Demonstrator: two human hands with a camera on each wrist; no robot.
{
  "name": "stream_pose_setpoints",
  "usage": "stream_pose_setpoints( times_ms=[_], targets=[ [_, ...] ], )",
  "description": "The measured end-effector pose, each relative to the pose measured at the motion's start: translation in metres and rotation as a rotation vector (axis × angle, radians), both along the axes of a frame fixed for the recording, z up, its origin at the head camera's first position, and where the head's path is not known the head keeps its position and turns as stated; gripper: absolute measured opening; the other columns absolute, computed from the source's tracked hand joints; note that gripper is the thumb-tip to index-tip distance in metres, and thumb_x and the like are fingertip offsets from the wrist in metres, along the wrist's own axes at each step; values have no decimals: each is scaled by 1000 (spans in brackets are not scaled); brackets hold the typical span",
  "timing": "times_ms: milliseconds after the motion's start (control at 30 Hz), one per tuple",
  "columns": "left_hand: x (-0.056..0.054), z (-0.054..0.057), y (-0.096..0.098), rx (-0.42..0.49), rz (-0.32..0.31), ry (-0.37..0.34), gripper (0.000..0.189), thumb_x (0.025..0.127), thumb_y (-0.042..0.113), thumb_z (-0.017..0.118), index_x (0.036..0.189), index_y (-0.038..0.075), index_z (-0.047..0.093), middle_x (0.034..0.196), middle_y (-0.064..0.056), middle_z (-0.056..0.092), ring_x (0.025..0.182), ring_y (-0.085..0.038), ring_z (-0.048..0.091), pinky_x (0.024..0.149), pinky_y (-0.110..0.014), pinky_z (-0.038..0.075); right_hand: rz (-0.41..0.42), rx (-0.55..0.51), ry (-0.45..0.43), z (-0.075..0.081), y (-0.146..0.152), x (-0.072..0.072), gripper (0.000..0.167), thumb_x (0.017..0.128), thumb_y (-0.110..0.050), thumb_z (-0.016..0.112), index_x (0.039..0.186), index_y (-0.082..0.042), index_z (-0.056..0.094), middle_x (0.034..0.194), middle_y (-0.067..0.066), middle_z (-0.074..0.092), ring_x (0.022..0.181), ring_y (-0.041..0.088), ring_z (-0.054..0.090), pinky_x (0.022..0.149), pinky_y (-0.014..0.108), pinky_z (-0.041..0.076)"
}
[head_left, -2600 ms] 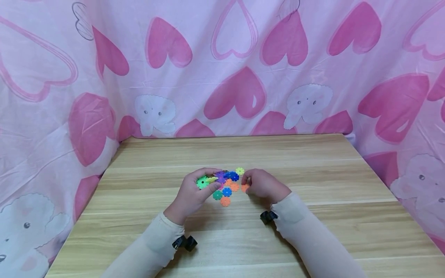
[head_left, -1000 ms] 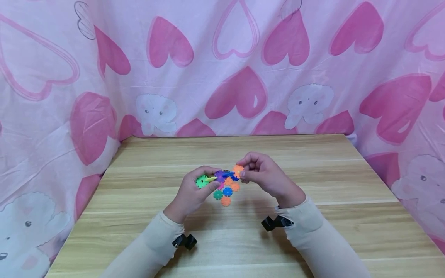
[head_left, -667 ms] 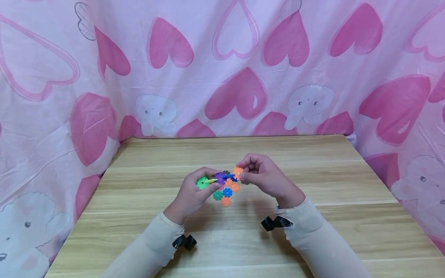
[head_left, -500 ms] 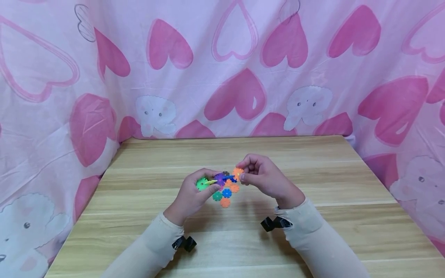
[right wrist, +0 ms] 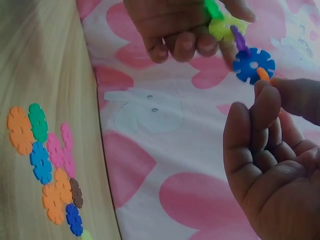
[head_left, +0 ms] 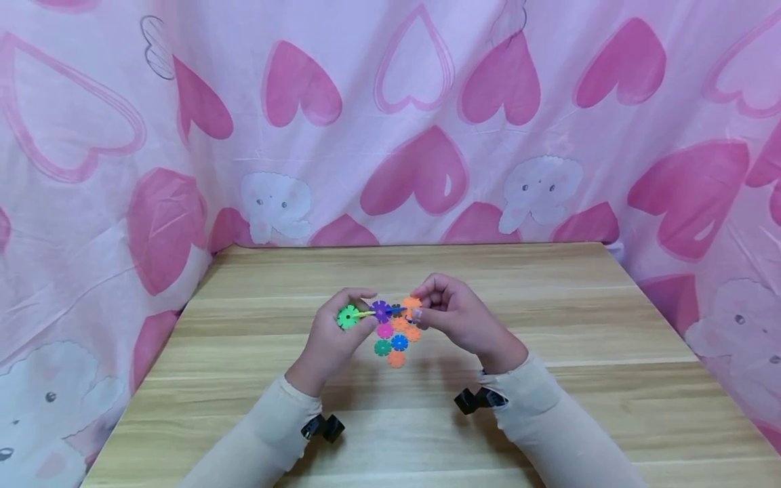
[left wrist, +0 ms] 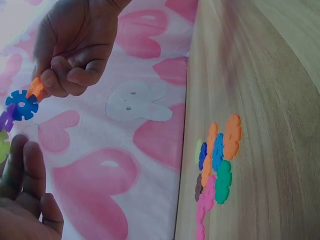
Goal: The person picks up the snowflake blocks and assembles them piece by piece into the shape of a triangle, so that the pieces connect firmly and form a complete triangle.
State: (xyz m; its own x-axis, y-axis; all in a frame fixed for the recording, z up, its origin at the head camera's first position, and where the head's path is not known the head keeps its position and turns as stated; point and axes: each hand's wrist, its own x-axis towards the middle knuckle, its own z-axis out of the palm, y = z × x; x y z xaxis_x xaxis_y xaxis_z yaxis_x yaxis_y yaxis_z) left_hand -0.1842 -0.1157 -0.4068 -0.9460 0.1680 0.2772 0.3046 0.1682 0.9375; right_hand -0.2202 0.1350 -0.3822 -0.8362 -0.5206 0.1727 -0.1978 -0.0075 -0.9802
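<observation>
A short chain of notched plastic snowflake discs hangs above the table between both hands. From left to right run a green disc [head_left: 348, 316], a yellow disc [right wrist: 227, 28], a purple disc [head_left: 381, 312], a blue disc [right wrist: 254, 65] and an orange disc [left wrist: 35, 88]. My right hand [head_left: 454, 315] pinches the orange disc between thumb and forefinger, its notched edge meeting the blue one. Around the chain's other end, my left hand [head_left: 332, 335] has thumb and fingers spread apart, with the yellow and purple discs lying in the gap.
Under the hands, several loose discs lie flat on the wooden table [head_left: 518, 420], among them a pink disc [head_left: 384, 330], a teal disc [head_left: 382, 348], a light blue disc [head_left: 399, 342] and an orange one [head_left: 396, 359]. A pink heart-print curtain [head_left: 415, 169] borders the table.
My right hand has lifted an orange disc from the table and brought it to the chain's blue disc. The chain has since shifted slightly left, and my left fingers have parted from the purple disc.
</observation>
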Motion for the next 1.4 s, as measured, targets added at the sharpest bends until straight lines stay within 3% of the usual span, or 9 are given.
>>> stream_pose_setpoints(
  times_ms=[200,400,567,800,933,1100,1267,1400],
  targets=[
    [-6,-2,1,122,98,40,38,102,13,66,136,5,51,100,-14,67,86,-26,70,76,-29,61,-11,40,19,-2,-5,3,24,96,5,67,118,7,58,91,12,68,81,17,70,78,34,64],
    [-8,-4,1,240,150,66,47,102,2,62,142,6,38,110,-16,67,92,-15,65,79,-19,56,94,99,55,-6,-13,3,16,97,6,64,113,6,61,92,21,71,82,20,71,79,33,64],
    [-8,-4,1,253,129,113,49,104,-2,57,149,7,39,110,-14,65,98,-16,66,87,-20,58,125,180,59,-13,-16,0,13,97,3,67,110,2,68,94,20,72,82,24,71,77,35,64],
    [-9,-3,2,218,107,127,54,106,-2,51,156,13,43,100,-5,56,87,-14,58,76,-19,53,-55,466,39,-33,-10,-17,15,98,-11,74,111,-5,74,84,7,65,73,18,58,65,32,53],
    [-9,-4,2,198,77,151,53,106,-2,50,157,11,44,98,-5,52,85,-13,55,73,-20,50,-113,634,-65,-45,-7,-23,20,98,-15,75,117,-9,76,87,6,66,75,20,59,64,32,51],
    [-9,-7,2,180,19,150,54,105,-2,50,157,14,46,98,-5,51,84,-14,52,73,-21,49,-118,773,-172,-51,-6,-24,29,97,-19,76,126,-17,76,102,5,68,74,22,56,60,32,48],
    [-7,-7,1,143,-47,170,55,104,-2,52,157,14,46,97,-5,54,82,-16,51,71,-22,48,-116,848,-145,-54,-6,-24,30,93,-16,80,123,-18,77,115,1,69,82,21,58,67,33,50],
    [-6,-7,2,139,-71,188,56,104,-3,52,157,11,45,95,-4,54,80,-15,51,70,-23,48,-110,882,-104,-56,-6,-25,26,91,-12,81,116,-18,76,106,2,68,89,23,60,75,36,53]
  ],
)
